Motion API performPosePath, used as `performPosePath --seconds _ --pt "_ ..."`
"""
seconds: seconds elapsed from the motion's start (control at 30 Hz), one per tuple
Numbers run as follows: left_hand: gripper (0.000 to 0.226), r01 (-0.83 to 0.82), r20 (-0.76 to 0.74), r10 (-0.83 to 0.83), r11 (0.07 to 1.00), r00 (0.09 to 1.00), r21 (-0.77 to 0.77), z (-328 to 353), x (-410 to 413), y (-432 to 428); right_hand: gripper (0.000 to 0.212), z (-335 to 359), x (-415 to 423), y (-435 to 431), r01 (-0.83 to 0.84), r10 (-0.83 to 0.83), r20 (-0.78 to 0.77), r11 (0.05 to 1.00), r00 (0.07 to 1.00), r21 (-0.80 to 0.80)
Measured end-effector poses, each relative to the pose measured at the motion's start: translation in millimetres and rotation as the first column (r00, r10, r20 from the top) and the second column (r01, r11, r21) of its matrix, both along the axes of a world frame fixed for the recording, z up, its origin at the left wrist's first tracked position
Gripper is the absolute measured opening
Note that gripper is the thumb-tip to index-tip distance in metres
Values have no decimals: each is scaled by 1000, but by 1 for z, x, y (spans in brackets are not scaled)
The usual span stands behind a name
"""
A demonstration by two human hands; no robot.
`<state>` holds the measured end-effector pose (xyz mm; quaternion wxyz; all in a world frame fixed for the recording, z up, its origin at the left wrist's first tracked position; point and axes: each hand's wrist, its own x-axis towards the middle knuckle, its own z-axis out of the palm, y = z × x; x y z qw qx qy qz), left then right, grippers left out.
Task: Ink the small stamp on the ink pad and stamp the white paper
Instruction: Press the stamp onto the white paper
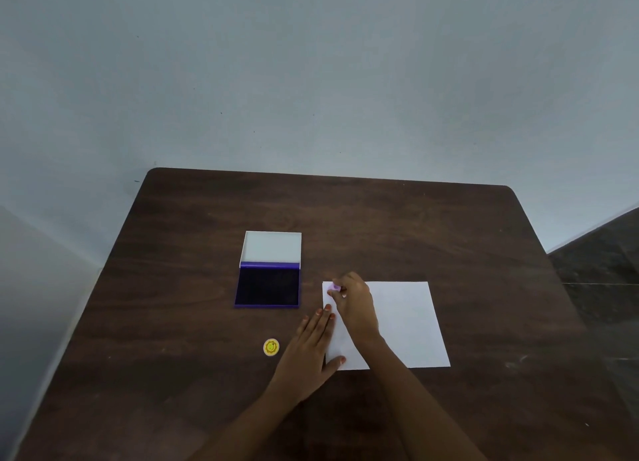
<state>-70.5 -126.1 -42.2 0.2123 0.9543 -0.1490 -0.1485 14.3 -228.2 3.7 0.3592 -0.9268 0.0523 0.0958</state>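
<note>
Your right hand is pinching the small stamp upright at the white paper's ten-o'clock corner; your left hand is lying flat, steadying its nine-o'clock edge; contact cannot be told.

White paper, purple ink pad, yellow round cap, dark wood-grain table

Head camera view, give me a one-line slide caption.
Right hand presses small stamp onto white paper; left hand steadies it.
</note>
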Motion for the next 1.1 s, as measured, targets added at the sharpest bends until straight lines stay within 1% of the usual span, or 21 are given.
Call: performPosePath --seconds 0.3,0.47,0.67,0.73,0.87,1.0,1.07,1.1 --pt "79 -4 -21 3 1000 1000 -24 0 2 0 22 -3 -2 4 5 -3 42 999 999 -42" --pt "78 -6 -21 5 999 1000 -35 -2 2 0 22 -4 -4 4 7 -5 81 999 997 -32" --pt "77 4 -32 -5 1000 999 -28 -4 3 0 21 -6 -6 5 8 -5 86 999 996 -36" --pt "78 2 4 -2 1000 1000 -20 4 2 0 21 3 -8 4 11 -9 116 1000 993 -18" --pt "78 7 -23 -8 1000 1000 -20 2 3 0 17 0 -6 5 29 -29 94 1000 995 -7" --pt "79 10 -51 -10 1000 999 -4 2 2 0 13 0 -3 0 68 -70 16 995 997 69" --pt "79 10 -45 -10 1000 999 -5 3 3 1 16 3 1 -7 153 -147 -43 971 988 186" --pt "79 10 -40 -10 1000 999 -5 3 3 1 16 4 2 -12 233 -222 -71 933 972 274"
